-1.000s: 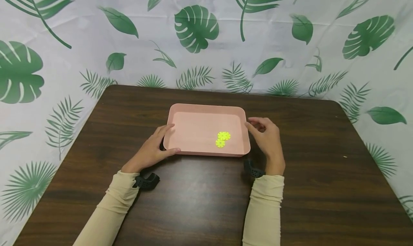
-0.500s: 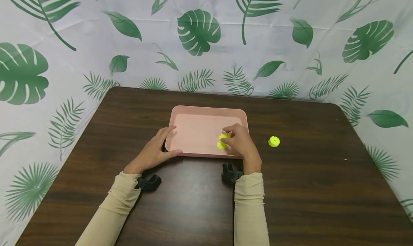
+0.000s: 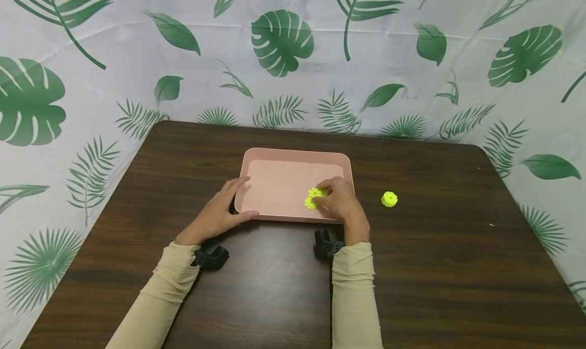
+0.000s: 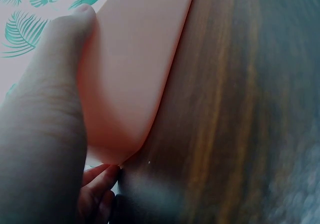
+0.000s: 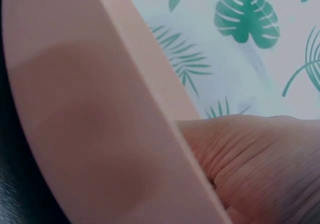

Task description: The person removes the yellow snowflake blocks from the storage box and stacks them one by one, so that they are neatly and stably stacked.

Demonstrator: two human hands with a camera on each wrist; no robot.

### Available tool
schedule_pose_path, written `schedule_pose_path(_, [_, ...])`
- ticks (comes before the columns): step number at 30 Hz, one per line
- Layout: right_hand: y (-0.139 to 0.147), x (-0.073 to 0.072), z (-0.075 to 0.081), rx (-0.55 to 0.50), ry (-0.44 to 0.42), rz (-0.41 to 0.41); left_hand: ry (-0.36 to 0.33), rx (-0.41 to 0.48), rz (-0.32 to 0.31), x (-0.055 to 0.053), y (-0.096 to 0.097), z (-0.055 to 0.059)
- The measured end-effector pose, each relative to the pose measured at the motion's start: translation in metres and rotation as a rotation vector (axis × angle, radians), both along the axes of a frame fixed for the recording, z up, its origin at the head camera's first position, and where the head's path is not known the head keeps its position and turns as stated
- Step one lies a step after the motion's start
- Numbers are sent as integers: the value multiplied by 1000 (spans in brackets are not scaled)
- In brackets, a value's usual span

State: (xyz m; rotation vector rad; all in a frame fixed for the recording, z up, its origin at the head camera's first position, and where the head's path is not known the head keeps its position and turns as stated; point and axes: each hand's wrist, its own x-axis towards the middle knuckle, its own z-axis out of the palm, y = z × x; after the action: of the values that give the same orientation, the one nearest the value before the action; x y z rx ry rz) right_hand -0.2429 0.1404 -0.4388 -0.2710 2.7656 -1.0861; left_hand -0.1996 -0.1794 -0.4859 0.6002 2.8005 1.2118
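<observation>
Just below mid-frame, two hands (image 3: 212, 214) work at a pink tray (image 3: 279, 181).
Left of centre, the left hand spreads thumb and fingers around the tray's near corner; right of centre, the right hand (image 3: 343, 204) bends its fingers to yellow discs (image 3: 310, 203) inside, perhaps pinching one, I cannot tell. Farther right, a yellow piece (image 3: 389, 199) sits on the table (image 3: 458, 237); leafy cloth (image 3: 366, 69) fills the top.

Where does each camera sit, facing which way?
Head: on the head, facing forward and down at pink tray and table; left hand, right hand, sleeves show.
Left wrist: on that wrist, facing the tray's side; thumb and fingers show.
Right wrist: on that wrist, facing the tray's side; hand partly shows.
Wrist views share tray and patterned backdrop.
</observation>
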Motion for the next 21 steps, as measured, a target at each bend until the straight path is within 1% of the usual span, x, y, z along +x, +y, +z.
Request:
schedule_pose_path(4, [-3,-3,-4,15,49,14,1,3,-3,0,0,0])
schedule_pose_path(8, [-5,-4,-7,-3,60,15,-1,4,-3,0,0,0])
schedule_pose_path(15, [-8,-4,-10,-50,68,41,0,4,2,-1,0,1])
schedule_pose_path(21, [-8,-5,-10,-35,80,59,-3,7,0,-1,-1,1])
